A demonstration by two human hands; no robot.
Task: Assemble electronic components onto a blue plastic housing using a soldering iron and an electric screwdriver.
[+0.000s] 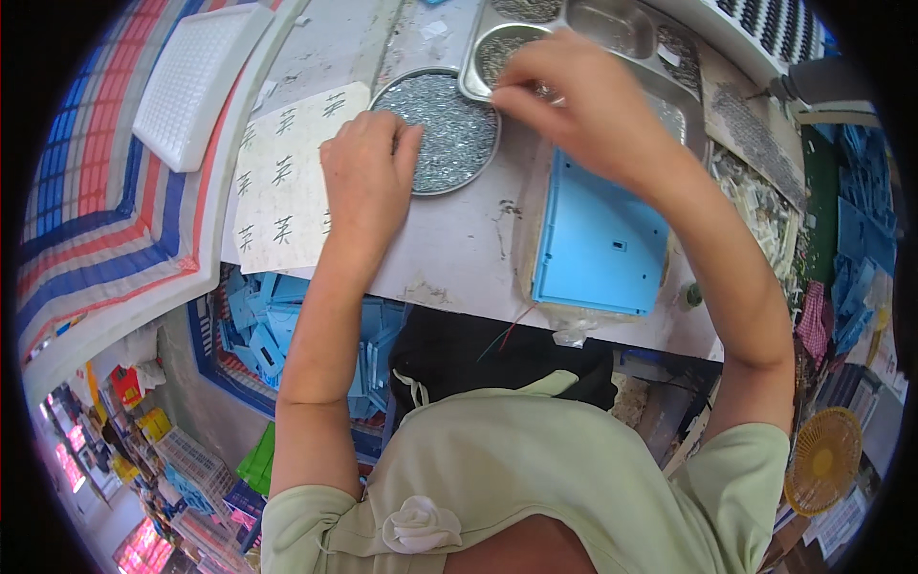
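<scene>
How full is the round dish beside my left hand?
Not empty: small silvery pieces cover the floor of the round dish; their depth I cannot tell.

The head view looks from the wearer's head, through the left of two side-by-side fisheye cameras, facing steeply down and forward over the pale green shirt [535, 445] at the lower middle of the frame. It sits near the work, with the left hand [371, 165] and right hand [593, 107] in the upper middle above the workbench [459, 251]. The wide field takes in a striped sheet [84, 182] at upper left and a yellow basket [824, 461] at lower right, curving into black corners.
</scene>
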